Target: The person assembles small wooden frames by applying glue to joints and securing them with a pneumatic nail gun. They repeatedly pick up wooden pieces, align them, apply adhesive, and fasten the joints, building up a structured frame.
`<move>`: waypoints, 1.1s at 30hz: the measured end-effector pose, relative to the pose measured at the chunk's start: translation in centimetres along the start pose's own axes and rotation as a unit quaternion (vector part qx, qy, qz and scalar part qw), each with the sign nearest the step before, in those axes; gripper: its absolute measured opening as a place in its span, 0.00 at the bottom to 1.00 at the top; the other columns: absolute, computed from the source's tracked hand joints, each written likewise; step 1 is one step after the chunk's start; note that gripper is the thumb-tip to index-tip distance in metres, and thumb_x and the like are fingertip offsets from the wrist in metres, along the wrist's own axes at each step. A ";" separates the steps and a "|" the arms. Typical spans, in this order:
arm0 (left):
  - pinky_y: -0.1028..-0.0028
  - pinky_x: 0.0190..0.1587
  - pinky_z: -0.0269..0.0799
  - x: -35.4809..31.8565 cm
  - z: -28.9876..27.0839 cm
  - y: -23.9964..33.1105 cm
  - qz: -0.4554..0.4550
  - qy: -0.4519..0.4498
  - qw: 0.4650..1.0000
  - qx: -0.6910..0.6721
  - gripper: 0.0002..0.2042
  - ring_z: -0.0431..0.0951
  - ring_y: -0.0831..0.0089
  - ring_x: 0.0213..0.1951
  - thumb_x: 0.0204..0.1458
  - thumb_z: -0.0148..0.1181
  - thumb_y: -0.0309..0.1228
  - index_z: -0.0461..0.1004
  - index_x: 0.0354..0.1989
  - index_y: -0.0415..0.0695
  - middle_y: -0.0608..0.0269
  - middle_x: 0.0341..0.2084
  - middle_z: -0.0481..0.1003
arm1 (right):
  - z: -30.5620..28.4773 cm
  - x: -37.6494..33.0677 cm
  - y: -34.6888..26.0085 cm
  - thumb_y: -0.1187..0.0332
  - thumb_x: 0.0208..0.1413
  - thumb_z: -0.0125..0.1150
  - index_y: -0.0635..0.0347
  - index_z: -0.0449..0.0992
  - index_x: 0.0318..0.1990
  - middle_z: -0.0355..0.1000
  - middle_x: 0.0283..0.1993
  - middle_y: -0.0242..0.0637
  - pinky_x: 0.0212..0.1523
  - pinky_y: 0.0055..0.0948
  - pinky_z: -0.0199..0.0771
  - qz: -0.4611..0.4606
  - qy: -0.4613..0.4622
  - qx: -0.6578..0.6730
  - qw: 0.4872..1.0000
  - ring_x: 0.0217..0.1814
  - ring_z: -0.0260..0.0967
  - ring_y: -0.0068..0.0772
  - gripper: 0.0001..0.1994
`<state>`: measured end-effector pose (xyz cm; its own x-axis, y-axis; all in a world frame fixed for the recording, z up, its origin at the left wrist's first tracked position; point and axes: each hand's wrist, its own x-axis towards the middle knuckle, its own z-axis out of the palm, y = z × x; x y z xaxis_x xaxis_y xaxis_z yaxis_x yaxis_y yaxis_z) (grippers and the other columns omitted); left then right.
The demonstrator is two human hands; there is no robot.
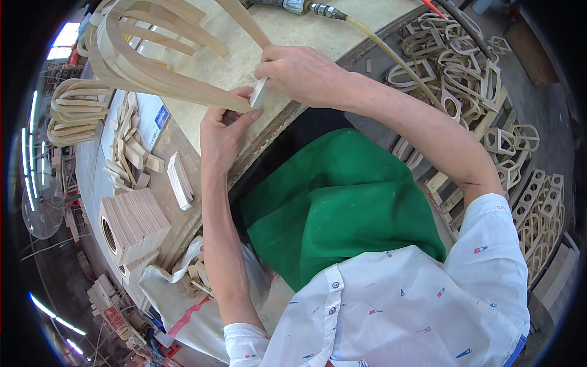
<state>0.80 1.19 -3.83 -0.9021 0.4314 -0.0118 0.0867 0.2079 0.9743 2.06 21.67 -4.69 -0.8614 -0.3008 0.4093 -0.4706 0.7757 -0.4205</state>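
A bent, U-shaped wooden piece (183, 85) reaches from the upper left over the worktable, one end close in front of me. My left hand (221, 137) is closed about that end, thumb near its tip and fingers partly hidden beneath. In my right hand (296, 72) is a small pale block (259, 95), pinched and standing against the same wooden end. Whether the block is wood cannot be told. Another wooden strip (247, 24) runs down to the knuckles of my right hand.
An air tool (296, 6) with a yellowish hose (391, 52) lies on the table's far side. At left are loose wood pieces (131, 147), pale strips (180, 180) and stacked thin boards (137, 223). Many wooden frames (458, 73) are heaped at right. A green apron (348, 202) covers my lap.
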 end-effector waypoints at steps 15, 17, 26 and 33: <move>0.81 0.35 0.64 0.9 -0.5 -0.1 0.019 -0.040 0.999 0.013 0.18 0.66 0.85 0.30 0.44 0.66 0.17 0.78 0.46 0.41 0.73 0.33 0.73 | 0.8 -0.2 0.8 0.73 0.49 0.61 0.62 0.77 0.36 0.71 0.38 0.39 0.38 0.39 0.75 -0.055 0.051 0.007 0.997 0.38 0.73 0.44 0.07; 0.81 0.35 0.65 1.1 -0.8 -0.3 0.022 -0.050 0.998 0.017 0.18 0.67 0.84 0.31 0.44 0.66 0.17 0.78 0.47 0.41 0.73 0.33 0.73 | 0.7 -0.2 0.7 0.73 0.49 0.62 0.63 0.77 0.36 0.71 0.38 0.39 0.38 0.39 0.75 -0.064 0.056 0.010 0.996 0.38 0.73 0.44 0.07; 0.76 0.51 0.68 1.3 -1.2 -0.4 -0.008 -0.067 0.997 0.029 0.16 0.73 0.78 0.46 0.46 0.63 0.13 0.76 0.45 0.39 0.67 0.44 0.74 | 1.1 -0.3 0.9 0.76 0.45 0.58 0.61 0.79 0.35 0.73 0.36 0.41 0.36 0.38 0.76 -0.077 0.094 0.022 0.992 0.39 0.74 0.44 0.08; 0.80 0.44 0.68 1.5 -1.2 -0.2 -0.002 -0.069 0.995 0.076 0.16 0.71 0.82 0.40 0.46 0.63 0.14 0.76 0.44 0.40 0.71 0.37 0.73 | 1.1 -0.3 1.1 0.74 0.46 0.60 0.61 0.77 0.37 0.72 0.38 0.41 0.37 0.38 0.75 -0.076 0.084 0.014 0.993 0.40 0.74 0.44 0.09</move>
<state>-1.04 0.78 -3.75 -0.8369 0.5444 -0.0566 0.1553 0.3353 0.9292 1.64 22.02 -6.13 -0.7370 -0.3138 0.5986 -0.5997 0.7121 -0.3651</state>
